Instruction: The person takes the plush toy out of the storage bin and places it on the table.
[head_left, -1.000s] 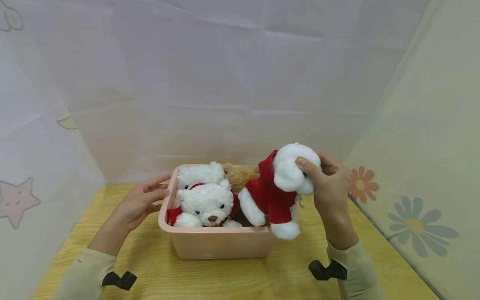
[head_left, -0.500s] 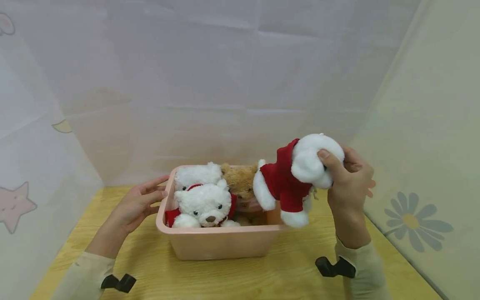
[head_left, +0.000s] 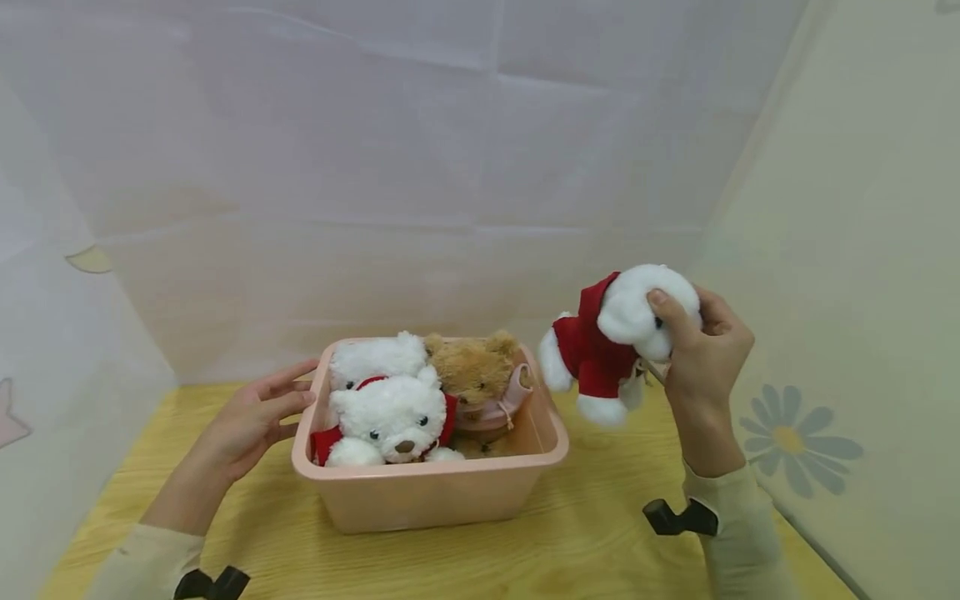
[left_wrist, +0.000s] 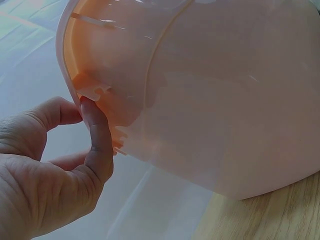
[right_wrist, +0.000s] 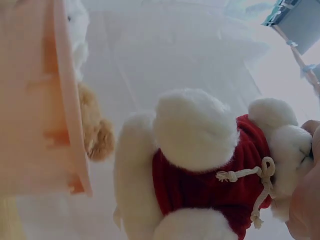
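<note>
My right hand point(head_left: 701, 354) grips the head of a white plush bear in a red hoodie point(head_left: 611, 346) and holds it in the air just right of a pink plastic bin point(head_left: 427, 492). The right wrist view shows the bear's belly point(right_wrist: 210, 185) and a drawstring close up. My left hand point(head_left: 251, 417) rests with straight fingers against the bin's left rim; the left wrist view shows its fingers point(left_wrist: 95, 135) touching the rim point(left_wrist: 67, 75). In the bin lie a white bear with a red scarf point(head_left: 386, 417), another white plush point(head_left: 375, 358) and a brown bear point(head_left: 472, 371).
The bin stands on a yellow wooden tabletop point(head_left: 600, 533). White sheets with star and flower prints close off the back, left and right sides; a flower print point(head_left: 787, 437) is near my right forearm.
My right hand has lifted the red-hoodie bear up out of the bin and carried it to the right, clear of the rim. The left hand stays on the bin's left side.
</note>
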